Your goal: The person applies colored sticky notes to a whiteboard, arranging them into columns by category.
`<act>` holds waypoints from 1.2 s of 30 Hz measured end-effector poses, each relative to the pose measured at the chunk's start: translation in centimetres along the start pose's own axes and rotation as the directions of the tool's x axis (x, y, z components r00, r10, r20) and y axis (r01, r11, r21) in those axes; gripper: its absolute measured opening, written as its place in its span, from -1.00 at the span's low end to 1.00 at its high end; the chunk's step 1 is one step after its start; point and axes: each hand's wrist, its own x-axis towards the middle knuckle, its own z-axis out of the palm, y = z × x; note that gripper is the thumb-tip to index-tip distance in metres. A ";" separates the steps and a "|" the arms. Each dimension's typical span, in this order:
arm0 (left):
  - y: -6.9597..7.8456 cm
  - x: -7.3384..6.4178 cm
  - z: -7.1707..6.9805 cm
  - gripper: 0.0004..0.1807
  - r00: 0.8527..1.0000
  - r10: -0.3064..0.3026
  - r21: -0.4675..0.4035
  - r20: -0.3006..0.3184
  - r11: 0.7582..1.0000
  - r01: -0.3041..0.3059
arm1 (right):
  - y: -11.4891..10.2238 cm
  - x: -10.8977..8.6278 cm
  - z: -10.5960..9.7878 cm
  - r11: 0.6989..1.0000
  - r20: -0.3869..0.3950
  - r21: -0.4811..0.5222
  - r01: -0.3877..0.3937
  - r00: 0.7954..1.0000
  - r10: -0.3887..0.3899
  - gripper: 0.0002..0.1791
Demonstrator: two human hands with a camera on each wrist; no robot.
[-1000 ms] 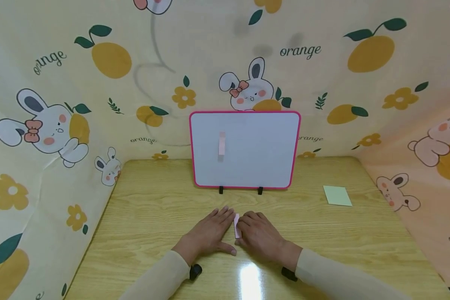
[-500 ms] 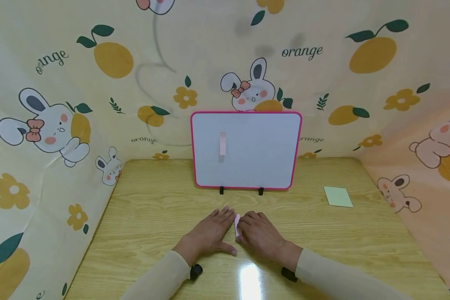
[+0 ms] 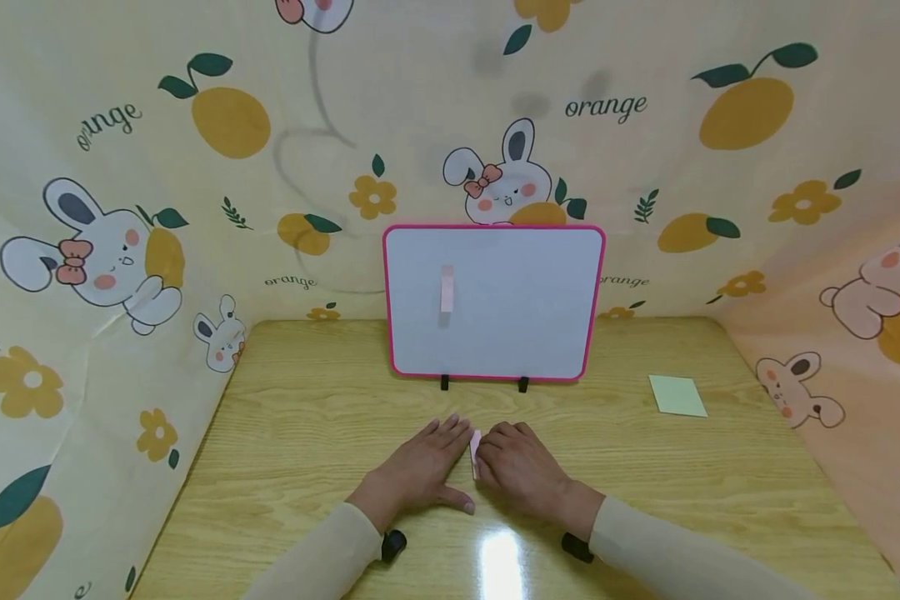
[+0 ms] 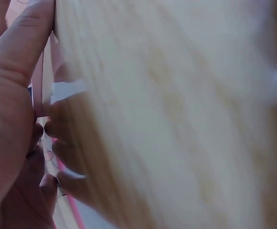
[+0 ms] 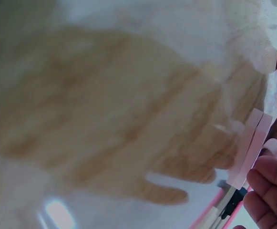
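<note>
Between my two hands, a narrow pink paper strip [image 3: 476, 454] lies on the wooden table, pointing away from me. My left hand [image 3: 418, 465] rests palm down to its left, fingers straight and together, fingertips beside the strip's edge. On the other side my right hand [image 3: 521, 468] has its fingers curled and holds the strip at its right edge. In the right wrist view the pink strip [image 5: 250, 149] appears as two long bands beside fingers [image 5: 270, 183]. The left wrist view shows the strip [image 4: 43, 83] partly hidden behind my left hand [image 4: 9, 109]. The right fingertips are hidden in the head view.
A pink-framed whiteboard [image 3: 525, 304] stands at the back on small black feet [image 3: 522, 384]. Another pale pink strip [image 3: 447, 289] is upright on its left part. A green square sheet [image 3: 678, 396] lies at the right on the table [image 3: 315, 400]. Patterned cloth [image 3: 420, 75] surrounds the table.
The head view has shifted slightly. Slightly less of the strip's width shows beside my right fingers. Both hands stay in nearly the same place.
</note>
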 end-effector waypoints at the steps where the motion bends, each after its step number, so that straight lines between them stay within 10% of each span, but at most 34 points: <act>1: 0.0 0.0 0.0 0.26 1.000 0.000 -0.002 0.001 1.000 0.000 | 0.0 0.0 0.0 1.000 -0.002 0.000 0.001 1.000 -0.001 -0.83; 36: -0.1 0.1 0.2 0.26 1.000 -0.002 -0.022 0.005 1.000 0.002 | 0.3 0.0 0.0 0.984 -0.022 -0.143 0.111 0.993 -0.116 -0.86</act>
